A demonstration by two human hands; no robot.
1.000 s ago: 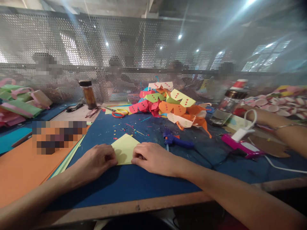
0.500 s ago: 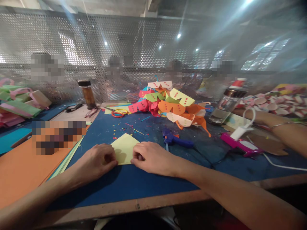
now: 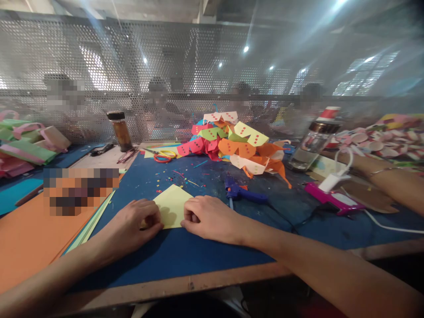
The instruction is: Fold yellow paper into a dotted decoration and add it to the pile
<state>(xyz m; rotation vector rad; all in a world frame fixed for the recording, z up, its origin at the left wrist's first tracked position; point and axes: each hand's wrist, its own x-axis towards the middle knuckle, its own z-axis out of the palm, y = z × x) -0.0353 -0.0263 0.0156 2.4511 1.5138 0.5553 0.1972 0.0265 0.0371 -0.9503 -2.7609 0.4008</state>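
A pale yellow sheet of paper [image 3: 173, 206] lies on the blue table top [image 3: 172, 260], with one corner pointing away from me and a straight edge near me. At its left side my left hand [image 3: 141, 221] is closed, thumb and curled fingers pinching the near edge. My right hand [image 3: 212, 221] grips the same edge on the right in a similar pinch. Both hands cover the sheet's side corners. Just beyond my right hand lies a blue glue gun [image 3: 245, 193]. Small coloured paper scraps are scattered past the sheet's far corner.
Colourful cut-paper shapes [image 3: 236, 143] are piled at the back. Scissors [image 3: 164, 155] and a dark-filled bottle [image 3: 119, 131] stand back left; orange sheets [image 3: 26, 247] lie left. At right are a clear bottle [image 3: 309, 148], a pink power strip [image 3: 334, 198] and another person's arm [image 3: 394, 179].
Both hands stay on the yellow paper with hardly any movement. The view has shifted very slightly, and the other person's arm at the right has moved a little.
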